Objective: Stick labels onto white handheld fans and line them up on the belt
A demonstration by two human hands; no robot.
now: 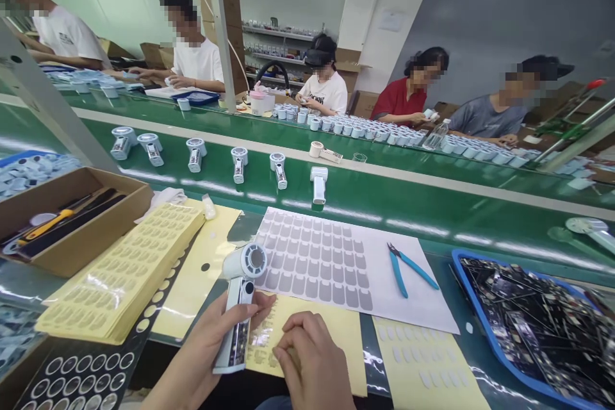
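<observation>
My left hand (pixel 206 336) is wrapped round the handle of a light-blue handheld fan (pixel 239 314), tilted with its round grille at the top. The handle front shows a shiny dark strip with electronic parts. To its right, my right hand (pixel 312 355) has its fingers curled and pressed together over a yellow label sheet (pixel 343 333); what they hold, if anything, is hidden. Just beyond the hands lies a white sheet of grey labels (pixel 312 256). Blue-handled nippers (pixel 406 269) rest on its right part.
A blue tray (pixel 504 359) of dark parts stands right, a cardboard box (pixel 72 224) of tools left, beside stacked yellow sheets (pixel 120 275). Several fans, one being a white fan (pixel 318 184), stand on the green conveyor belt (pixel 384 195). Several co-workers sit across.
</observation>
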